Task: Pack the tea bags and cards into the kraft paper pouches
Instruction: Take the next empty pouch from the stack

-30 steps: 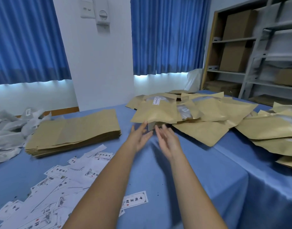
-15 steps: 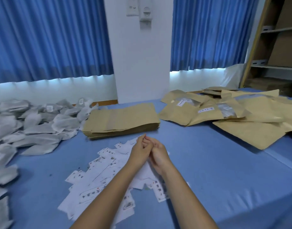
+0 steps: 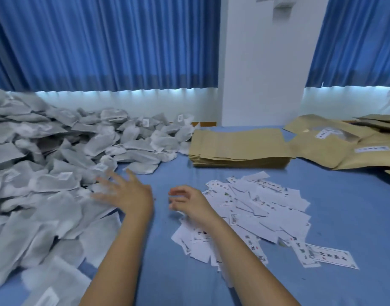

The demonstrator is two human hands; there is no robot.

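Both hands are empty, the left hand (image 3: 125, 193) spread over the tea bags (image 3: 57, 164) at left frame, the right hand (image 3: 187, 202) half-curled beside the cards (image 3: 255, 208); better pinch one bag cleanly.

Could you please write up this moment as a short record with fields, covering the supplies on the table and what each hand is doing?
surface: table with blue cloth
tea bags: large loose heap of grey-white tea bags, on the left
cards: scattered pile of cards, centre right
empty pouches: flat stack of kraft pouches, behind the cards
filled pouches: loose pile, far right
left hand: open, fingers spread, at the edge of the tea bags, holding nothing
right hand: loosely curled, beside the cards, nothing visibly held
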